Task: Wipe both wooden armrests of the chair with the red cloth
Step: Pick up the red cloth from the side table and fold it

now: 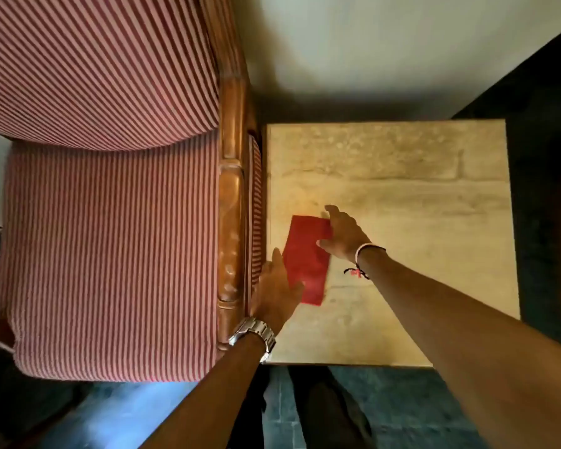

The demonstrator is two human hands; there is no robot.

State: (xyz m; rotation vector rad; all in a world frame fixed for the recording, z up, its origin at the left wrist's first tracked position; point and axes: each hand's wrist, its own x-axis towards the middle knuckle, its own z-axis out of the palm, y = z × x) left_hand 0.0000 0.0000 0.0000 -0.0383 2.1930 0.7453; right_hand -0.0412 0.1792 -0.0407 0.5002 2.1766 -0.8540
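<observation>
**Red cloth flat on the side table, both hands at its edges**

Red cloth point(306, 260) — a folded, rectangular piece of fabric — lies flat on the pale, square, stone-patterned side table point(402, 176), near the table's edge closest to the chair. The left hand point(274, 294), a silver metal watch point(255, 333) on its wrist, rests with fingers spread over the cloth's lower left edge; it is flat and loose, gripping nothing. The right hand point(344, 234), with a white and black thread bracelet point(360, 259) at the wrist, lies open against the cloth's upper right edge — fingers extended, thumb touching the fabric, not closed on it. Just beside the table stands the chair with red-and-white striped upholstery point(110, 254), its glossy brown wooden armrest point(230, 222) running along the side next to the table. Below the table lies dark blue-green floor point(402, 409).
</observation>
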